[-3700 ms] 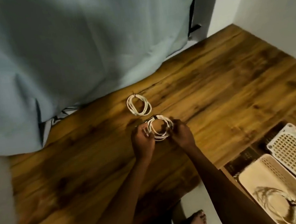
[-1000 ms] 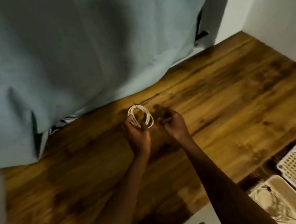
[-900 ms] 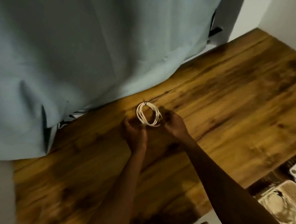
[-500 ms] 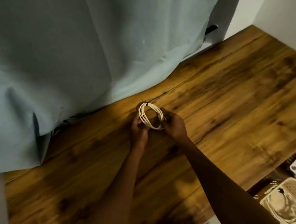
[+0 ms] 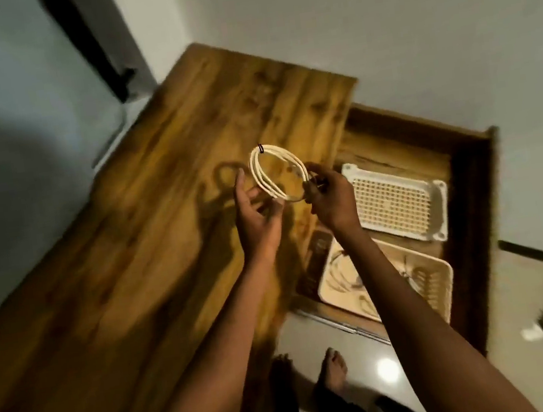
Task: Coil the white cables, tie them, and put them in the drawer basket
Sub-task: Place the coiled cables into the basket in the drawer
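You hold the coiled white cable (image 5: 276,177) above the surface's (image 5: 148,222) right edge: your right hand (image 5: 331,198) pinches its right side, your left hand (image 5: 258,218) cups its left, fingers loosely curled around it. The cream basket (image 5: 441,273) sits in the open drawer (image 5: 475,213).

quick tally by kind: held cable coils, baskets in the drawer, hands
held cable coil: 1
baskets: 2, a white basket and a beige basket
hands: 2, left hand and right hand
total: 5
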